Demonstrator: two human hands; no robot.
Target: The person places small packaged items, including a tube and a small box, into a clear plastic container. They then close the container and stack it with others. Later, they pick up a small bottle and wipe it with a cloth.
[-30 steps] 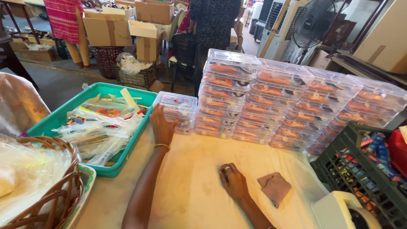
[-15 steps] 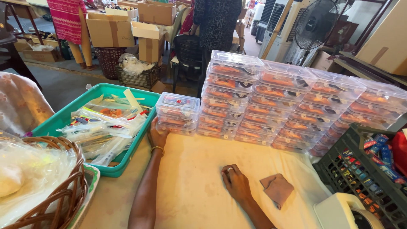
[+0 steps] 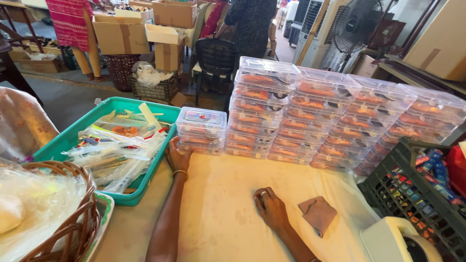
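Short stack of clear lidded boxes (image 3: 201,130) sits on the cream table (image 3: 228,213), just right of the teal tray (image 3: 145,182). Left hand (image 3: 178,156) is at the stack's near left corner, fingers curled against the bottom boxes, though whether they actually grip is hard to tell. Right hand (image 3: 270,207) lies on the table, fingers loosely together, holding nothing. Brown cloth (image 3: 318,213) just beside it. Taller box stacks (image 3: 335,121) behind.
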